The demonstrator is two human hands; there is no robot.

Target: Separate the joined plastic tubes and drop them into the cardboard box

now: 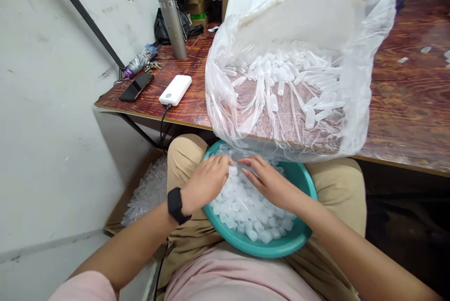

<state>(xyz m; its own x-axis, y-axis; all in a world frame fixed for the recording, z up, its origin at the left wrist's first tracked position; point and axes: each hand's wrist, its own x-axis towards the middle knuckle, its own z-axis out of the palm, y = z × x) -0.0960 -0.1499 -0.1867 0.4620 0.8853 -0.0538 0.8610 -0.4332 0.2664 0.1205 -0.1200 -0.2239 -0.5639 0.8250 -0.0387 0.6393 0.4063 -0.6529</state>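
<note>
A teal plastic basin (pixel 305 179) sits on my lap, heaped with small translucent white plastic pieces (pixel 253 216). Over its far side, my left hand (pixel 210 178) has its fingers curled together, with a white plastic piece (pixel 232 170) at the fingertips. Facing it, my right hand (pixel 265 180) hovers above the heap with fingers apart and nothing visible in them. On the table just beyond lies a wide-open clear plastic bag (pixel 358 90) holding longer pieces shaped like false nail tips (pixel 281 69); its near edge hangs over the basin's far rim.
On the wood-patterned table (pixel 404 118) stand a steel flask (pixel 171 19), a white power bank (pixel 176 90) with a cable, a black phone (pixel 137 87), keys and a folded umbrella (pixel 140 60). A cardboard box (pixel 117 207) of plastic pieces is at my left, beside the wall.
</note>
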